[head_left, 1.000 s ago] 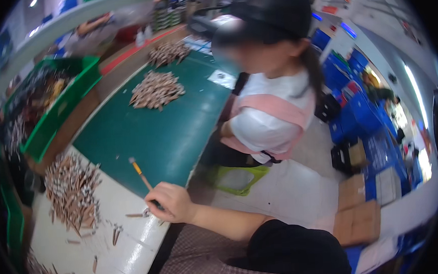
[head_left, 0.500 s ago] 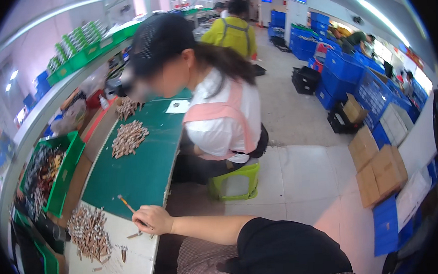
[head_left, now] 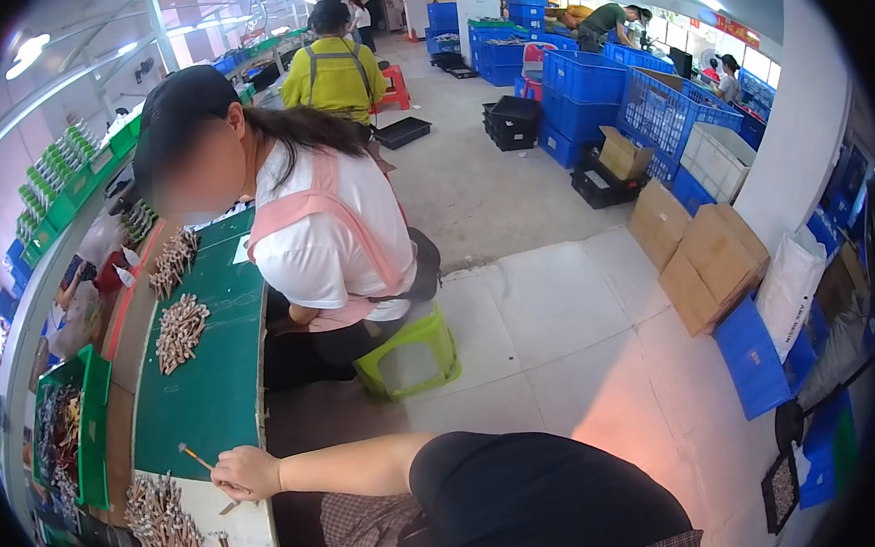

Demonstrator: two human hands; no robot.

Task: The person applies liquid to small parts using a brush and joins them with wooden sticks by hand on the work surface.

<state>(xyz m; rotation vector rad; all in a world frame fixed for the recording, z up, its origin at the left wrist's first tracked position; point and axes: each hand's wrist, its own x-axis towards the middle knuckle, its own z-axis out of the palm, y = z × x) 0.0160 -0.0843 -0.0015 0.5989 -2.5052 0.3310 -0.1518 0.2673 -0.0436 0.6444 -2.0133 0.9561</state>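
Hand, right (head_left: 247, 473), at bench's (head_left: 256, 545) right edge, fingers clamped on thin orange stick (head_left: 196, 457), tip over green surface (head_left: 203, 408). Brown-white heap (head_left: 164, 523) by left edge; second heap (head_left: 182, 334) farther up. Finished versus unfinished pieces: cannot tell. Left hand unseen.

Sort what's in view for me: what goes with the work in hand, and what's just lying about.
Likely part of the work:
- slim orange tool, held in the right hand
- heap of small brown pieces near that hand
- white tabletop under the heap

Apparently just lying about:
- flat black tray on the floor
- cardboard box
- white sack
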